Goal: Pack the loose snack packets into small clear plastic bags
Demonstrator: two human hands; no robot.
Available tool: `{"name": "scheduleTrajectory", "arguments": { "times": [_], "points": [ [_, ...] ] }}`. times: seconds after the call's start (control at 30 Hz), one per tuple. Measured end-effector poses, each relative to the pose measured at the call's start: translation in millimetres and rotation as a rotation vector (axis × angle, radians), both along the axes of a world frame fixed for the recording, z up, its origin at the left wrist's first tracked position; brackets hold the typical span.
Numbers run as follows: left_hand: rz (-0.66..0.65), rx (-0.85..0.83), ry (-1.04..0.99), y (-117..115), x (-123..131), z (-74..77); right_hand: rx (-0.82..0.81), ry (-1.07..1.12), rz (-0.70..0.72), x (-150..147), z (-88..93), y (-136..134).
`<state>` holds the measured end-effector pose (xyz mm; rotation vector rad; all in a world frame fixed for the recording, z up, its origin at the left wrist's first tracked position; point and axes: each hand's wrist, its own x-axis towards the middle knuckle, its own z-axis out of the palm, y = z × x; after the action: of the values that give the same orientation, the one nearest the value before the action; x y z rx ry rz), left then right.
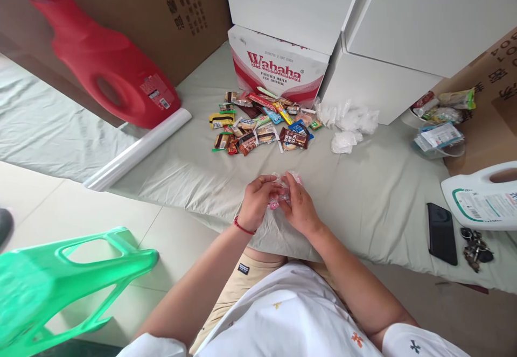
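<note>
Both hands meet over the cloth-covered surface [161, 168], close to its front edge. My left hand [256, 201], with a red cord at the wrist, closes its fingers on a small pink packet in crinkled clear plastic film [274, 204]. From the other side, my right hand [302, 205] pinches the same packet with thumb and fingers. The fingers cover much of it, so its contents cannot be made out. Beyond the hands lies a loose pile of wrapped snacks [258, 131]. Crumpled clear plastic [347, 123] sits to the right of the pile.
A Wahaha carton [278, 69] and white boxes [291, 1] stand behind. At left are a red detergent bottle [117, 71], a film roll [141, 149] and a green stool [72, 281]. Rightward lie snack tubs [440, 144], a white bottle [484, 195], a phone [442, 233] and keys [476, 249].
</note>
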<state>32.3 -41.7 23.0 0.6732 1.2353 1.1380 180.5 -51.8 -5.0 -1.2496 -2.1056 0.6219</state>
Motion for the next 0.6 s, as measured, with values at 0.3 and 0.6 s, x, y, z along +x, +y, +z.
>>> {"name": "scheduleTrajectory", "arguments": {
  "times": [0.3,0.6],
  "points": [
    [-0.212,0.498,0.73,-7,5,-13.1,-0.167,0.097,0.013,15,1.9,4],
    [-0.627,0.162,1.343,7,16,23.6,-0.345,0.633,-0.075,35,14.4,11]
  ]
}}
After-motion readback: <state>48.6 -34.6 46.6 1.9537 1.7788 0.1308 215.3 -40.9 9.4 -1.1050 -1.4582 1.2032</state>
